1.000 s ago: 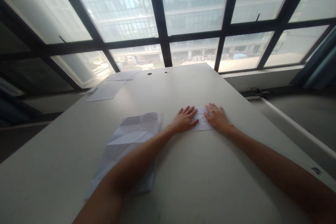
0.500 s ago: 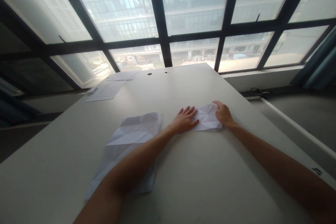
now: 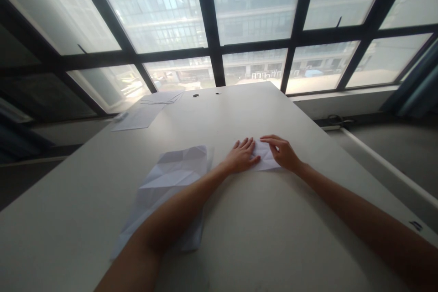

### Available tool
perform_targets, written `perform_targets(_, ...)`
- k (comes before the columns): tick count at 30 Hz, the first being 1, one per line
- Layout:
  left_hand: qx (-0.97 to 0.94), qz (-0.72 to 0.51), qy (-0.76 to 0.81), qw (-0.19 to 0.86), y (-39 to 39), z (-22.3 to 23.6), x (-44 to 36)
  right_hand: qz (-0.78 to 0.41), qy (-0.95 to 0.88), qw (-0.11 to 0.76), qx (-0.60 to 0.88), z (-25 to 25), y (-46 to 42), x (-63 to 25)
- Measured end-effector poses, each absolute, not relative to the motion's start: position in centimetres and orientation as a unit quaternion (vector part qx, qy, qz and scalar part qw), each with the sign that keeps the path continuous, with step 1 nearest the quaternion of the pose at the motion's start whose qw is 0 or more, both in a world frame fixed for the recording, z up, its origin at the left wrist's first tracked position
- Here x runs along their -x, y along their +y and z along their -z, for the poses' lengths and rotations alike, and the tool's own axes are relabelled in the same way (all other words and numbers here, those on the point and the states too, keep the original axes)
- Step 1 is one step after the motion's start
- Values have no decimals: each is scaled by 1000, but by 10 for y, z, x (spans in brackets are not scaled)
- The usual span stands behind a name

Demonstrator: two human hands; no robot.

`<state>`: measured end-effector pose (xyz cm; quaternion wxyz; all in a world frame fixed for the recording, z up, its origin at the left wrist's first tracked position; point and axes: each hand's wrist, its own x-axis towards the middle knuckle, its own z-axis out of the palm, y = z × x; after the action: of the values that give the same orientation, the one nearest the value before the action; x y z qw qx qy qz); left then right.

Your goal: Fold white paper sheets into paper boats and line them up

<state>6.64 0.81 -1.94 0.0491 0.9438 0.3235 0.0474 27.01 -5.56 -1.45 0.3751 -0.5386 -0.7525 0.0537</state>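
A small folded white paper (image 3: 264,159) lies on the pale table (image 3: 260,237) in front of me. My left hand (image 3: 241,157) rests flat on its left part, fingers stretched out. My right hand (image 3: 282,152) lies over its right part, with the fingers reaching left across the fold and pressing down. A larger creased white sheet (image 3: 171,191) lies to the left, partly under my left forearm.
Several loose sheets (image 3: 147,109) lie at the table's far left corner. Two small round holes (image 3: 205,95) sit near the far edge. Large windows with dark frames stand behind the table. A blue curtain (image 3: 417,86) hangs at the right.
My right hand went out to the paper's right edge, then came back left over it; the paper looks narrower now. My left hand stayed put.
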Motion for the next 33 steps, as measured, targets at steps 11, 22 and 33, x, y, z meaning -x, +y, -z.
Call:
perform_targets(11,-939,-47,337,45,7,20,-67,-23,-763,129,633,36,-49,-269)
perform_targets(22,-940,-53,332,51,9,21,-66,11,-707,127,695,37,-44,-275)
perform_targets(33,-945,-50,318,52,8,19,-65,8,-707,130,695,35,-45,-274)
